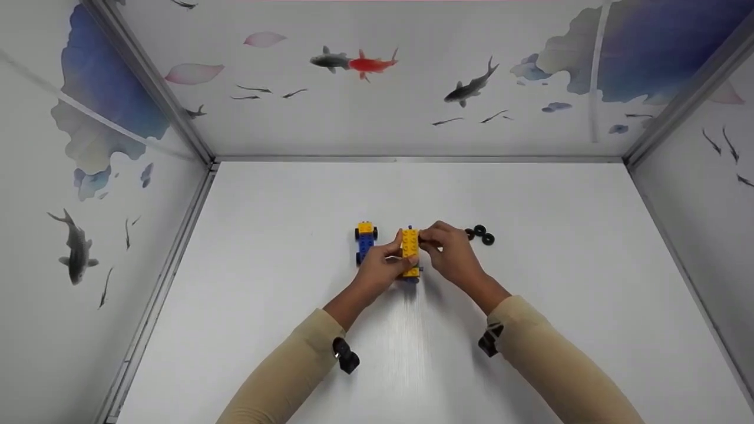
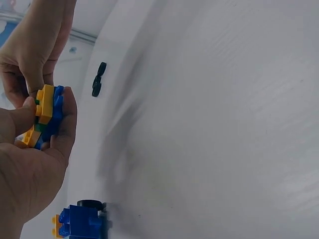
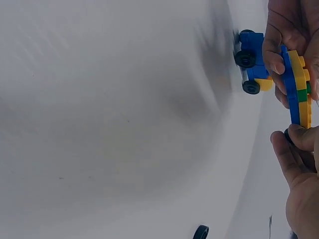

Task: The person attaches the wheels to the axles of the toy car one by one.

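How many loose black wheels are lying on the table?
3: one wheel nearest the right hand, another wheel farthest back, and a third wheel rightmost. The hand may hide more.

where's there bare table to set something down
Bare table lies between the left wall and small car, and between the loose wheels and right wall. Crowded: between car and wheels, where left hand and right hand meet at the brick build.
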`<state>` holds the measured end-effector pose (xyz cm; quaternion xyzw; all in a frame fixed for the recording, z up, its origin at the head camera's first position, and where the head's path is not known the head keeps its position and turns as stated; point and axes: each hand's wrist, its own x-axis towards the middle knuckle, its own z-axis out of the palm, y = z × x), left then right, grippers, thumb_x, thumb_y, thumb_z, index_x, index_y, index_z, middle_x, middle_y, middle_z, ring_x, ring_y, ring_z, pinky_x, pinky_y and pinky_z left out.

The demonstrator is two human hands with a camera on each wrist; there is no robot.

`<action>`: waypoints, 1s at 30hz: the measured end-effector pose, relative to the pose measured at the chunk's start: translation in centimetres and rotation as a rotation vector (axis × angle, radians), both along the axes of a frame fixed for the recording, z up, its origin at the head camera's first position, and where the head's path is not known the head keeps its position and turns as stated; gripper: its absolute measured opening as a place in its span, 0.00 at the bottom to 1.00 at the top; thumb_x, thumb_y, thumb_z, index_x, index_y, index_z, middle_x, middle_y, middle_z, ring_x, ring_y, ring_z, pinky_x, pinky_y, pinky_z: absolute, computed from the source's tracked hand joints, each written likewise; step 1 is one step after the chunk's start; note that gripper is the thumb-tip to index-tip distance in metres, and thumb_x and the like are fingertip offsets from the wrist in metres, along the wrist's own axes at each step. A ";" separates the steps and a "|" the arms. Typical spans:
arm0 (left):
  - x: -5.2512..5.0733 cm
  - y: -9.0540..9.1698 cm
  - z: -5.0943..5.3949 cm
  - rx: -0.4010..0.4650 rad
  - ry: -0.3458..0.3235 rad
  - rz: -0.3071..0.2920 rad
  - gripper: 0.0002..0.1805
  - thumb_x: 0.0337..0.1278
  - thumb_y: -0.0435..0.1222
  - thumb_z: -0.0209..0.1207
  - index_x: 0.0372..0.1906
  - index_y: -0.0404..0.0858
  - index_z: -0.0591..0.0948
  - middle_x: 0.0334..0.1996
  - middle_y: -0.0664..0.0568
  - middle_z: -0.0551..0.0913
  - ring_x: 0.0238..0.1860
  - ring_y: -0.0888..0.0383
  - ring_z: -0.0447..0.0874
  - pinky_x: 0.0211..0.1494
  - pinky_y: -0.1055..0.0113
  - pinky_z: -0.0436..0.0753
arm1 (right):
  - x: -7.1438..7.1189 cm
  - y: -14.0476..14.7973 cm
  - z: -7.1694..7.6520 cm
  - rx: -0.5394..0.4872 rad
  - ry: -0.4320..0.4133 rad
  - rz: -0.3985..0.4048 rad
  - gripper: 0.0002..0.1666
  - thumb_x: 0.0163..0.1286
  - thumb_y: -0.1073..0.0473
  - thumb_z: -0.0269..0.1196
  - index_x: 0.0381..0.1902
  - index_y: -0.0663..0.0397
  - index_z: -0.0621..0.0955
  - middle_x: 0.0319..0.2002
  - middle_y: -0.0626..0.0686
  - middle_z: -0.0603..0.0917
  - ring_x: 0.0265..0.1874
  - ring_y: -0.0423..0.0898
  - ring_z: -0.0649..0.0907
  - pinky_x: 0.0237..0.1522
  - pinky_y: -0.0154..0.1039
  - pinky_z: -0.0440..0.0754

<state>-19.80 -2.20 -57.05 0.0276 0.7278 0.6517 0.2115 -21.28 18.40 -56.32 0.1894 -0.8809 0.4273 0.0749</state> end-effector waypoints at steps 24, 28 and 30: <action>-0.4 0.3 -0.5 0.101 -0.014 0.039 0.45 0.73 0.43 0.72 0.86 0.70 0.63 0.63 0.41 0.85 0.56 0.52 0.93 0.58 0.60 0.94 | -0.5 1.3 0.3 0.050 -0.058 0.015 0.18 0.76 0.70 0.71 0.61 0.57 0.88 0.57 0.58 0.89 0.55 0.54 0.93 0.57 0.48 0.93; -0.4 0.2 -0.5 0.124 -0.021 0.039 0.43 0.75 0.41 0.71 0.86 0.68 0.66 0.63 0.41 0.84 0.56 0.52 0.93 0.58 0.59 0.94 | -0.5 1.9 0.4 0.082 -0.071 0.029 0.21 0.77 0.68 0.71 0.66 0.56 0.87 0.60 0.59 0.89 0.56 0.55 0.93 0.57 0.51 0.93; -0.4 0.2 -0.5 0.114 -0.023 0.048 0.43 0.75 0.41 0.71 0.86 0.68 0.67 0.62 0.41 0.84 0.55 0.52 0.93 0.57 0.59 0.94 | -0.5 2.3 0.3 0.098 -0.077 0.031 0.23 0.77 0.68 0.71 0.67 0.58 0.86 0.61 0.60 0.89 0.57 0.56 0.92 0.58 0.51 0.93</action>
